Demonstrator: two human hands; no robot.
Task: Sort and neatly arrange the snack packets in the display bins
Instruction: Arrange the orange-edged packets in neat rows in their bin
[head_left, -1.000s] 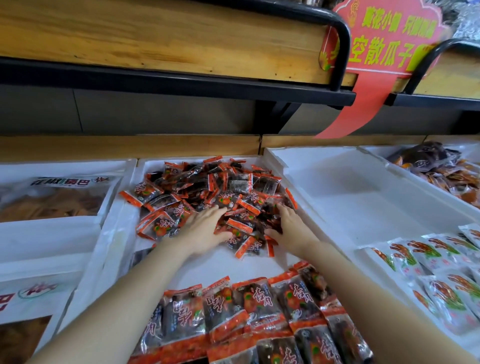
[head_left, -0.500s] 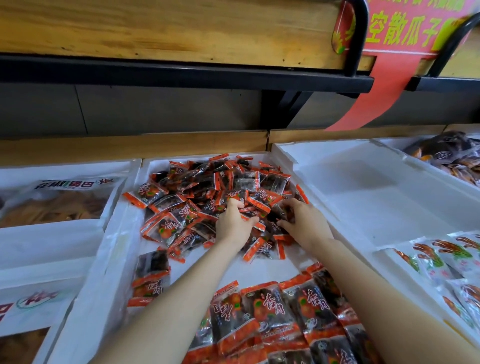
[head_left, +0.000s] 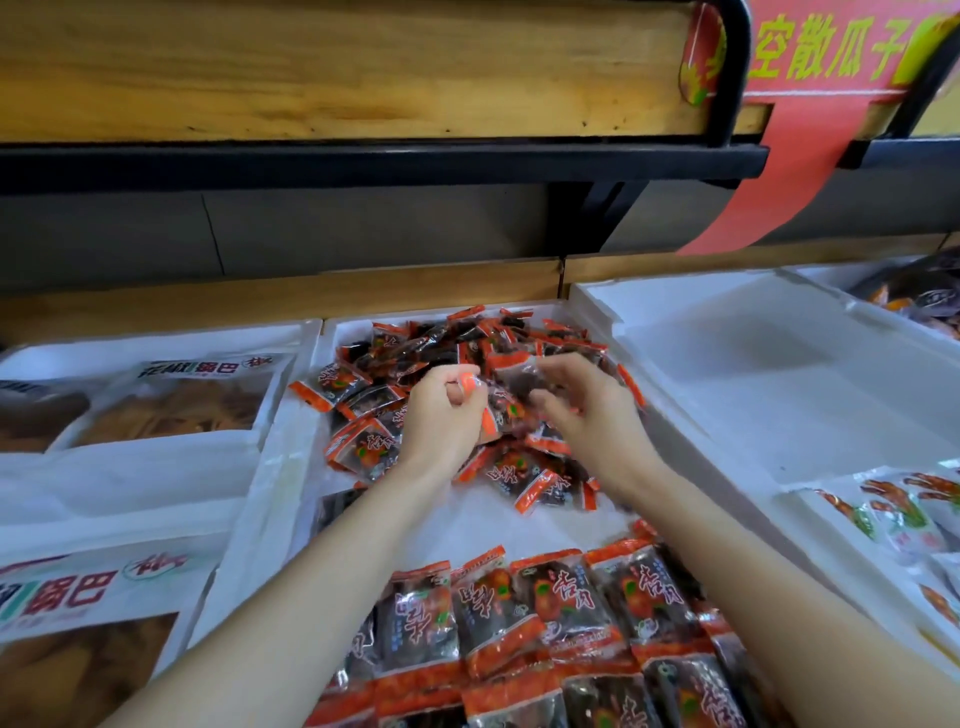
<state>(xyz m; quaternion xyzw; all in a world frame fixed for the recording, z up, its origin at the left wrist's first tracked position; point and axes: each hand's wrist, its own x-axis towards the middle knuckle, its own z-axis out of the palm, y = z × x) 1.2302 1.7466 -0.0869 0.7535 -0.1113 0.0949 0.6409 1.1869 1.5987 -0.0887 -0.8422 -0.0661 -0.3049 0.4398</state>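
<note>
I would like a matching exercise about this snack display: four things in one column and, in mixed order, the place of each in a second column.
1. loose small packets
2. row of larger packets
3. red sign
4. bag of brown crisps

A. left bin
B. hangs at the upper shelf, right side
C. near end of the middle bin
D. far end of the middle bin

Pairs: 1-D, 2-C, 3-B, 4-A.

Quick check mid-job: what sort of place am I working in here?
Most likely a shop's loose-snack display: white foam bins holding small wrapped snack packets, and a red sign hanging from the wooden shelf above.
</note>
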